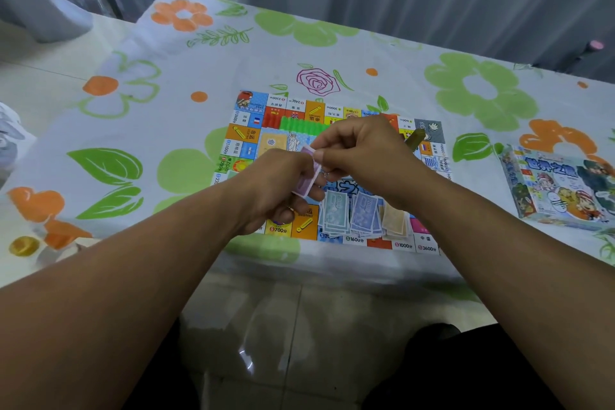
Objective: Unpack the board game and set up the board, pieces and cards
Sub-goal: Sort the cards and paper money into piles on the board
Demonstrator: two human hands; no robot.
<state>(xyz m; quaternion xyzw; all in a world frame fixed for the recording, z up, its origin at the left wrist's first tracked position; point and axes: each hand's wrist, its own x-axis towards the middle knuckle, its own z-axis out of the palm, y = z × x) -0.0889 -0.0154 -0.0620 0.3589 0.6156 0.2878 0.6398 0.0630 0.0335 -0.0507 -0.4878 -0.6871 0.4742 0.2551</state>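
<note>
Left hand [276, 193] grips a purple note stack [307, 178]; right hand [362, 146] pinches its top note above the board [246, 133], printed 700, 1600, 1000, 3600. Game box [559, 190] at three o'clock.

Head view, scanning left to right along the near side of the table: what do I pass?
From the left: small yellow round object → left hand gripping purple notes → teal note pile → blue note pile → tan note pile → game box. The right hand overlaps the piles, so it is left out.
</note>
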